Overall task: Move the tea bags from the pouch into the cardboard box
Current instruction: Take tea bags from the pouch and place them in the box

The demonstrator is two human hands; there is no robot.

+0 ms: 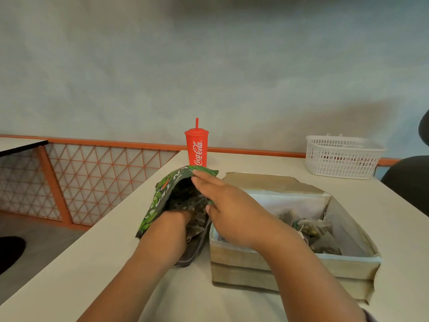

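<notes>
A green and black leaf-printed pouch [160,201] stands open on the white table, just left of an open cardboard box [274,261]. My left hand [178,219] reaches down into the pouch among the tea bags [197,219]; its fingers are hidden inside. My right hand [229,205] pinches the pouch's right rim and holds the mouth open. Several tea bags [313,231] lie inside the box towards its right side.
A red Coca-Cola cup with a straw [196,148] stands behind the pouch. A white plastic basket [341,156] sits at the back right. The table's left edge [92,231] drops to the floor beside an orange lattice railing. A dark chair is at far right.
</notes>
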